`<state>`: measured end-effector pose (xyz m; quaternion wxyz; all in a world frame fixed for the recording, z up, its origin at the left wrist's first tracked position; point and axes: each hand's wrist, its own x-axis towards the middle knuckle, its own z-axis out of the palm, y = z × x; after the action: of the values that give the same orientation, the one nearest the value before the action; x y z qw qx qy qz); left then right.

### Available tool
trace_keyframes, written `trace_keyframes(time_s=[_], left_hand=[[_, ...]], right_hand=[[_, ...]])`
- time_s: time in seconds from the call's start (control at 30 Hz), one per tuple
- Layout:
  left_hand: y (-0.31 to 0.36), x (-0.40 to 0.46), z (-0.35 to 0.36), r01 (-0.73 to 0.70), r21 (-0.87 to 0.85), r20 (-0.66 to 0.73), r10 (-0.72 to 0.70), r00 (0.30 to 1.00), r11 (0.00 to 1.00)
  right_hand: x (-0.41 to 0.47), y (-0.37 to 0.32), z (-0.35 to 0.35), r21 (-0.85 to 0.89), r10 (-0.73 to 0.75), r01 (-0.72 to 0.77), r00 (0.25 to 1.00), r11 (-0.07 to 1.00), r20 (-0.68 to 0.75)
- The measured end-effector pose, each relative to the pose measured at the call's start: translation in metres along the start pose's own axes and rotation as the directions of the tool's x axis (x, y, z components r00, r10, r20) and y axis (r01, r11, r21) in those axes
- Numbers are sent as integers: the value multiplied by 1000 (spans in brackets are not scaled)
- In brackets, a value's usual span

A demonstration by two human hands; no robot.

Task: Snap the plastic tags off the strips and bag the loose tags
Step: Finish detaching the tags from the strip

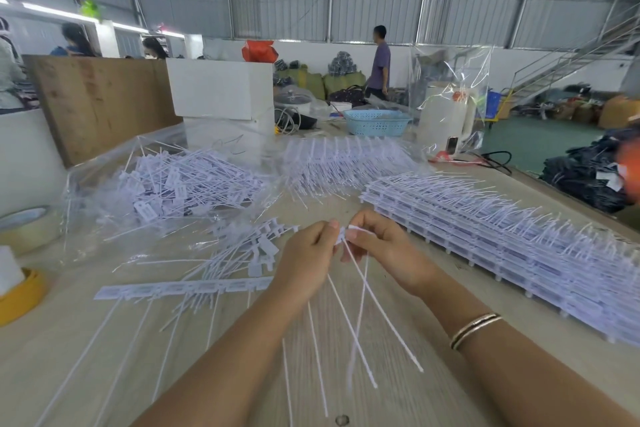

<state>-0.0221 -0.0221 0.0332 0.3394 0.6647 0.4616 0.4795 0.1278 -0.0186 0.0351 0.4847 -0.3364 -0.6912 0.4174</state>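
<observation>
My left hand point(306, 258) and my right hand point(379, 250) meet above the table's middle, both pinching a small bunch of white plastic tags point(349, 302) at the head end. Their long thin tails hang toward me, blurred. A partly stripped strip point(180, 288) lies flat left of my left hand, with a small heap of loose tags point(242, 250) beyond it. A clear plastic bag point(166, 184) holding many loose tags lies at the back left. Stacked full strips point(502, 246) run along the right side.
More tag strips point(346, 159) are piled at the back centre. Tape rolls point(24, 229) and a yellow roll point(17, 295) sit at the left edge. Further back stand a white box point(221, 87), a blue basket point(377, 121) and a white kettle point(446, 114). People stand further off.
</observation>
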Motion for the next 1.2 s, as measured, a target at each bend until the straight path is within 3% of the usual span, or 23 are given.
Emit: trace_keyframes(time_s=[0.07, 0.13, 0.27, 0.33, 0.47, 0.57, 0.63, 0.73, 0.8, 0.97, 1.13, 1.2], left_hand=[[-2, -1, 0, 11, 24, 24, -11, 1000, 1000], [-4, -1, -1, 29, -31, 50, -28, 998, 999], [-1, -1, -5, 88, -200, 30, -84, 996, 976], [-2, 0, -6, 61, -170, 24, -58, 998, 984], [0, 0, -9, -50, -108, 91, 60, 994, 993], [-5, 1, -12, -99, 11, 136, 96, 986, 995], [-7, 0, -13, -96, 88, 142, 82, 986, 991], [-10, -1, -12, -108, 140, 147, 87, 985, 984], [-11, 0, -12, -120, 175, 136, 96, 986, 977], [-14, 1, -16, -147, 190, 131, 124, 984, 971], [-23, 4, -26, -156, 425, 201, 75, 977, 892], [-24, 5, -25, -191, 413, 229, 101, 968, 891]], right_hand=[[-3, -2, -3, -110, 20, -13, 998, 994, 63], [-6, -1, -1, -106, 20, -13, 997, 994, 68], [-3, -1, 10, 185, -29, 33, 999, 982, -24], [-1, -3, 7, 260, -38, 54, 997, 964, -68], [-1, 5, -1, -169, 58, -68, 996, 983, -64], [3, 21, -1, -455, 114, -165, 984, 875, -138], [5, 24, 1, -529, 94, -182, 977, 828, -189], [6, 21, 0, -374, 141, -264, 935, 889, -324], [2, 16, 4, -220, 199, -281, 922, 934, -332], [-6, 14, 24, -209, 157, -196, 970, 958, -187], [-9, 11, 19, -41, 106, -114, 981, 993, -164], [-9, 10, 20, -57, 129, -134, 988, 989, -84]])
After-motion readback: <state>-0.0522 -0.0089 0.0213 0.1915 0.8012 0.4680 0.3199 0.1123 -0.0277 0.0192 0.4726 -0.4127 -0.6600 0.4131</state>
